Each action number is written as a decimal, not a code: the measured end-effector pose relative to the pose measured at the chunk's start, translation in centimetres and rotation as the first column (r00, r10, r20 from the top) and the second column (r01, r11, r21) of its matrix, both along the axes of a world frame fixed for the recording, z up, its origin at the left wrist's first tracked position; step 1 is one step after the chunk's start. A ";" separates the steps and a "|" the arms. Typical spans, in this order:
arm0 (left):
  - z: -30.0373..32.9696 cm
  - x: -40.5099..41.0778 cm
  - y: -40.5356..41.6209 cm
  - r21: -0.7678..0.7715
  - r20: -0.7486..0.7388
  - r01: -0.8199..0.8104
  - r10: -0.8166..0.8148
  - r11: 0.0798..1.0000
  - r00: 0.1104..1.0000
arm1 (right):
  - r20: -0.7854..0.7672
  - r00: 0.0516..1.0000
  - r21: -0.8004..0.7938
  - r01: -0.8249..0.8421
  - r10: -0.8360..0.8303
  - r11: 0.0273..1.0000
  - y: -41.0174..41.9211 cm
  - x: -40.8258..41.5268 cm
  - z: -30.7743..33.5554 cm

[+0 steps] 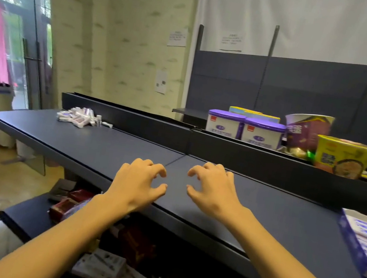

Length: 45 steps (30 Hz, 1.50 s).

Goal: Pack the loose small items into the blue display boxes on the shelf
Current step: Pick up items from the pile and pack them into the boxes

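In the head view, the left hand (139, 180) and right hand (213, 188) are held just above the middle of the shelf (92, 147), fingers loosely curled and nothing gripped in either. At the far left end of the shelf a pile of loose items (78, 115) is seen unpacked, while at its right end a blue box (365, 244) is seen lined with rows of packets, well apart from the pile. The task is judged partly done: one box looks largely filled, and the pile is left to be packed.
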<state>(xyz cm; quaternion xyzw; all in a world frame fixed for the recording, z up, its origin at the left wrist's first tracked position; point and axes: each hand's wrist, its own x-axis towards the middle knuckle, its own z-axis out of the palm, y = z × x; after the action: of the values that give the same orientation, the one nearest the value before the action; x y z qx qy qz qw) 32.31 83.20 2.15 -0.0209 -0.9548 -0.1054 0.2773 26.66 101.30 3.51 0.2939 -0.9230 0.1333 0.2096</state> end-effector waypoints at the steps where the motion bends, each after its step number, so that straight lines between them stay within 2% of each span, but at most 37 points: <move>1: 0.2 0.4 -1.7 -0.013 -0.004 -0.006 0.006 1.000 1.000 | -0.007 1.000 -0.013 -0.003 0.003 1.000 -1.8 0.2 0.1; 8: 0.1 3.4 -12.9 -0.053 -0.004 -0.076 0.076 0.996 0.997 | -0.001 0.999 -0.001 -0.035 0.035 0.999 -13.5 1.3 -0.3; 18: -0.4 3.4 -23.6 -0.033 0.005 -0.170 0.170 0.985 0.985 | -0.022 0.996 0.056 -0.082 0.083 0.995 -24.0 -0.3 -0.9; 25: -0.6 1.0 -31.1 -0.025 0.033 -0.209 0.210 0.977 0.977 | -0.018 0.991 0.038 -0.129 0.130 0.991 -32.9 -2.8 -1.0; 33: -0.3 -2.6 -43.6 -0.039 0.069 -0.252 0.254 0.967 0.965 | -0.007 0.985 0.021 -0.173 0.173 0.985 -45.5 -7.3 -0.9; 45: -1.1 -10.6 -57.2 -0.004 0.098 -0.219 0.218 0.976 0.971 | 0.040 0.997 0.032 -0.071 0.069 0.997 -56.6 -15.3 -1.5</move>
<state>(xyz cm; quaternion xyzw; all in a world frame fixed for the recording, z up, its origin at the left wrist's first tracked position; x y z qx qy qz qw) 21.70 26.00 1.04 0.0905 -0.9634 -0.0782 0.2400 11.41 44.72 2.06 0.3268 -0.9181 0.1309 0.1819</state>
